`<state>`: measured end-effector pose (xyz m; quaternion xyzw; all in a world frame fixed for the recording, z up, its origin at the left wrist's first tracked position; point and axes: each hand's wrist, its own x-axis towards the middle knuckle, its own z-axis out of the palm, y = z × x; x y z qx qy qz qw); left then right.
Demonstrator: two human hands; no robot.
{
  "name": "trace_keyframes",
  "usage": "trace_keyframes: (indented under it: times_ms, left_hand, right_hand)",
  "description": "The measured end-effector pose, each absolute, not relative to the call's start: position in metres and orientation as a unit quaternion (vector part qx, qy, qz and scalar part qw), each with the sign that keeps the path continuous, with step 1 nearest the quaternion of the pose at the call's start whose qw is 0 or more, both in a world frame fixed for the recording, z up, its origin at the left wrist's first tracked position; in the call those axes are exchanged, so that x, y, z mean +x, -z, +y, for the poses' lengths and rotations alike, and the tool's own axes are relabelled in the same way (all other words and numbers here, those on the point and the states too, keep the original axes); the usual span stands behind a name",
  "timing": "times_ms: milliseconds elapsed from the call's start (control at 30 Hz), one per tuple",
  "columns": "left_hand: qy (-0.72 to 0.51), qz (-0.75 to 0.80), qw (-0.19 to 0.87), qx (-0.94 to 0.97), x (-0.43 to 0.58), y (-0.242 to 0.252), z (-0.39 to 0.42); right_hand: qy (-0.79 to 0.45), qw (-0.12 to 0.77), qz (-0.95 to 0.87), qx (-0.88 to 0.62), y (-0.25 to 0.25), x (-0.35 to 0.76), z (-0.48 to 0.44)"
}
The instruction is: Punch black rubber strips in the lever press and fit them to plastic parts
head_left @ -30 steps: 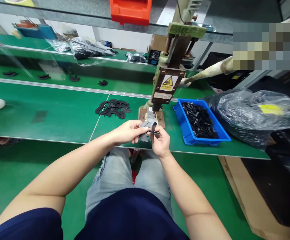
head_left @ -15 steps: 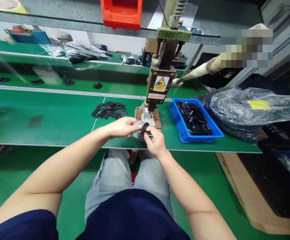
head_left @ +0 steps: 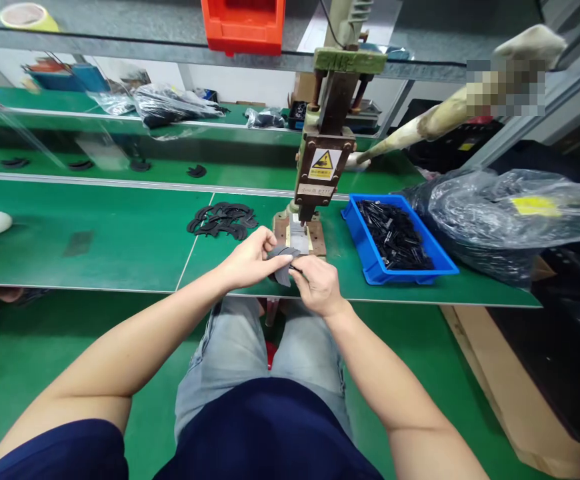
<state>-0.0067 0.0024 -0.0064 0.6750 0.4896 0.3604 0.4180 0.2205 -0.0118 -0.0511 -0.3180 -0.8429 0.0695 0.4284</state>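
In front of the press base, at the bench's front edge, a curved dark grey plastic piece [head_left: 283, 275] is between my two hands. My left hand [head_left: 251, 261] pinches it from the left, with the thumb lying over its top. From the right, my right hand [head_left: 319, 283] has its fingers closed at the same piece, and a thin black end shows by the fingertips. Whether this is one part or two fitted together I cannot make out. Just behind is the hand press [head_left: 320, 163] with its light metal fixture [head_left: 299, 239]; the ram is above it.
Left of the press lies a pile of black curved pieces [head_left: 223, 220]. A blue bin [head_left: 443, 268] of small black parts stands to the right, beside a large plastic-wrapped bundle [head_left: 475, 213]. The press lever [head_left: 420, 130] slants up to the right. An orange bin [head_left: 243, 30] is overhead.
The dark curved strip that stood up in my right fingers is now down against the grey piece. Both hands have turned, and my left thumb has come over the top.
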Motion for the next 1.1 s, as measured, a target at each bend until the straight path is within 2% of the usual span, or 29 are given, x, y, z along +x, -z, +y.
trace_keyframes:
  times_ms: [100,167,400,600,733,833,900,1000,1100]
  left_hand:
    - [-0.313,0.461,0.576,0.598,-0.013,0.017,0.005]
    - [-0.292,0.463,0.626,0.556,-0.020,0.027,0.010]
    - [-0.365,0.626,0.596,0.346,-0.050,0.059,0.084]
    - [-0.480,0.617,0.546,0.301,-0.061,0.036,0.202]
    - [-0.517,0.622,0.502,0.305,-0.066,0.043,0.208]
    - [-0.507,0.627,0.426,0.411,-0.072,0.064,0.166]
    - [-0.498,0.624,0.376,0.471,-0.079,0.079,0.130]
    - [-0.498,0.633,0.342,0.483,-0.091,0.096,0.079]
    - [-0.508,0.640,0.331,0.472,-0.099,0.109,0.044]
  right_hand:
    - [-0.101,0.445,-0.829,-0.324,0.054,0.224,-0.010]
    - [-0.126,0.447,-0.819,-0.338,0.058,0.228,-0.011]
    - [-0.172,0.477,-0.766,-0.394,0.064,0.268,-0.035]
    - [-0.129,0.463,-0.767,-0.425,0.037,0.314,-0.029]
    - [-0.086,0.450,-0.728,-0.509,0.019,0.373,0.005]
    - [-0.068,0.350,-0.699,-0.619,0.019,0.427,0.044]
    - [-0.051,0.204,-0.711,-0.671,0.023,0.456,0.070]
    - [-0.097,-0.002,-0.718,-0.689,0.034,0.477,0.103]
    - [-0.148,-0.085,-0.702,-0.691,0.043,0.477,0.120]
